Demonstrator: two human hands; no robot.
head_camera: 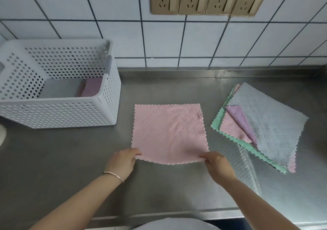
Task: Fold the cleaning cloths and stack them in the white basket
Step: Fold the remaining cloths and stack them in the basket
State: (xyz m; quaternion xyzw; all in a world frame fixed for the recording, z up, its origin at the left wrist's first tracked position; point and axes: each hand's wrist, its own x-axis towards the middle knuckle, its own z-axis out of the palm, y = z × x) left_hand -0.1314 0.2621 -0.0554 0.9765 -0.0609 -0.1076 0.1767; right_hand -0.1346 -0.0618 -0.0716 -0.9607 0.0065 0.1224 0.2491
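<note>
A steel counter carries it all; right at the fingertips of both hands lies a pink cloth, spread flat and square on the metal; off beyond the right hand sits a loose pile of cloths, grey on top, purple and pink corners poking out, green at the bottom, apart from the pink one; out past the left hand stands the white basket, perforated, against the wall.
</note>
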